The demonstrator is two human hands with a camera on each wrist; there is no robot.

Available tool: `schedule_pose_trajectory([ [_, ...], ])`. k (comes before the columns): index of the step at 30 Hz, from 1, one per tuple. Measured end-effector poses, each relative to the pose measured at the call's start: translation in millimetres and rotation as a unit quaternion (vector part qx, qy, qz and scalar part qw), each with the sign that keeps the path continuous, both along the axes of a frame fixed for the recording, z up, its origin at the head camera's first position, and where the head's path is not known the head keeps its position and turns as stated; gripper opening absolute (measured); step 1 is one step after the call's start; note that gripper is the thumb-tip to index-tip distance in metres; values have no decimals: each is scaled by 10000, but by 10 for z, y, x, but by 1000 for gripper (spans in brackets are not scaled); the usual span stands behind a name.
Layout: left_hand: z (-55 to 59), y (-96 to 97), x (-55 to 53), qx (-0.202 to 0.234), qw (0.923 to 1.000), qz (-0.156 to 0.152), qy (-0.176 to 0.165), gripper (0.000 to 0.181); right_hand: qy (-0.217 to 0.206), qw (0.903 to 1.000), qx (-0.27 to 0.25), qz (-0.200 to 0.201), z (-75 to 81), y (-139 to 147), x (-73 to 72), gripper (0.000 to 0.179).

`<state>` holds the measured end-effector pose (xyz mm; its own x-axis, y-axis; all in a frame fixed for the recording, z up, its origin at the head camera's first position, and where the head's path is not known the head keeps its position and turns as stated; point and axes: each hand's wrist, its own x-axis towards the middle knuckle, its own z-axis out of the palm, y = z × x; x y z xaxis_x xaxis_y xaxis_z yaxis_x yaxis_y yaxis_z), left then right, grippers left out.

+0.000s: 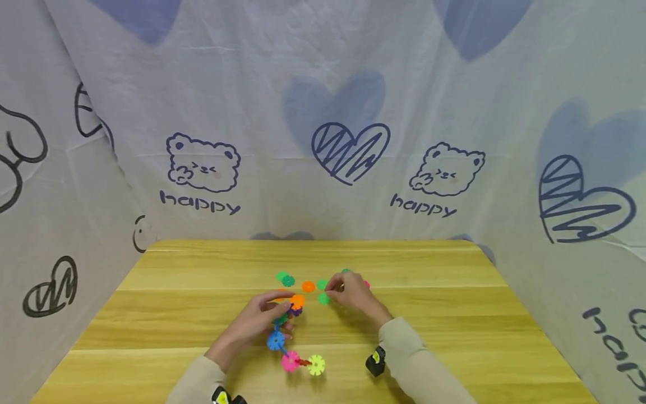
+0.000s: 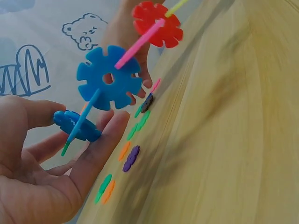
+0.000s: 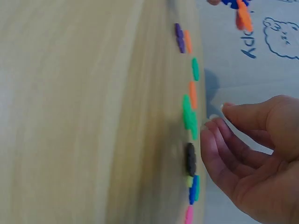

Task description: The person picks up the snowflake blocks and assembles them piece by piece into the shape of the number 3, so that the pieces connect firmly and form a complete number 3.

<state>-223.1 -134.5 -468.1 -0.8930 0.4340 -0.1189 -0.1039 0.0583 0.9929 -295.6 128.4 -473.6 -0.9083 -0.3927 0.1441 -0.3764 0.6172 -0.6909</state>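
My left hand (image 1: 249,322) holds a chain of notched plastic snowflake discs joined edge to edge. In the head view, the chain's blue disc (image 1: 276,340), pink disc (image 1: 290,362) and yellow disc (image 1: 316,365) trail toward the front, with an orange disc (image 1: 298,302) at the thumb. The left wrist view has thumb and fingers gripping a blue disc (image 2: 77,126) edge-on; a larger-looking blue disc (image 2: 91,79) and a red disc (image 2: 145,23) extend beyond. My right hand (image 1: 353,292) hovers by loose green discs (image 1: 323,298), its loosely bent fingers holding nothing in the right wrist view.
Loose discs lie across the wooden table (image 1: 429,314): an orange one (image 1: 308,287), a teal one (image 1: 288,281), a purple one (image 2: 131,158) and a dark one (image 3: 190,159), among several others. A white printed cloth (image 1: 272,185) hangs behind and at both sides.
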Motion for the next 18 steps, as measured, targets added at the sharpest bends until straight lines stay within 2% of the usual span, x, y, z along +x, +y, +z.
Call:
schedule_pose_trajectory([
  [6, -24, -44, 14, -18, 10000, 40, -58, 55, -102, 9995, 297, 37, -99, -81, -3, 7],
  [12, -26, -37, 18, -20, 9999, 88, -136, 54, 117, 9980, 613, 124, -125, -142, 12, 16],
  [18, -25, -5, 11, -5, 9999, -76, -75, 55, 201, 9958, 867, 203, -136, -183, 5, 18],
])
